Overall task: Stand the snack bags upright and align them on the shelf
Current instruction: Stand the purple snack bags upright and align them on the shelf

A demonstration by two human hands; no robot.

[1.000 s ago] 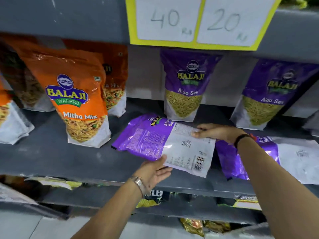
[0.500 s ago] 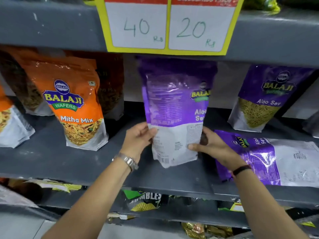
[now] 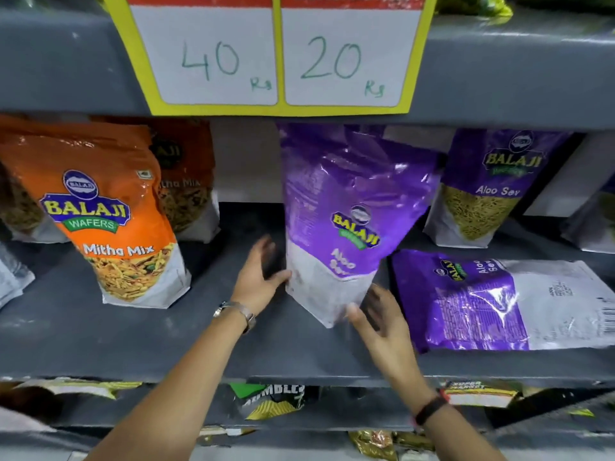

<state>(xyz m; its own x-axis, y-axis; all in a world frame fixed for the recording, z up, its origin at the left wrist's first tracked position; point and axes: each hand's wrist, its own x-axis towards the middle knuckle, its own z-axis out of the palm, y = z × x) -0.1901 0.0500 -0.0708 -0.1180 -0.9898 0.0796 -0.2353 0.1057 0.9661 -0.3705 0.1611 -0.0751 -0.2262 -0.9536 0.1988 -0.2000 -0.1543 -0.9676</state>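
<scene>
A purple Aloo Sev bag [image 3: 346, 207] stands upright on the grey shelf [image 3: 100, 341], leaning a little, its logo side turned partly toward me. My left hand [image 3: 261, 277] cups its lower left edge, thumb on the white base. At the bag's lower right corner my right hand [image 3: 382, 324] has its fingers spread, with only the thumb touching. A second purple Aloo Sev bag [image 3: 499, 304] lies flat, back side up, just right of my right hand. Another Aloo Sev bag [image 3: 489, 188] stands upright at the back right.
An orange Mitha Mix bag [image 3: 109, 221] stands to the left, with more orange bags [image 3: 186, 181] behind it. A yellow price sign [image 3: 276, 54] hangs from the shelf above. Snack packets [image 3: 273, 399] fill the lower shelf.
The purple bag was lifted from lying flat, stood up, then turned so its logo side shows. My right hand's fingers have spread open at its base.
</scene>
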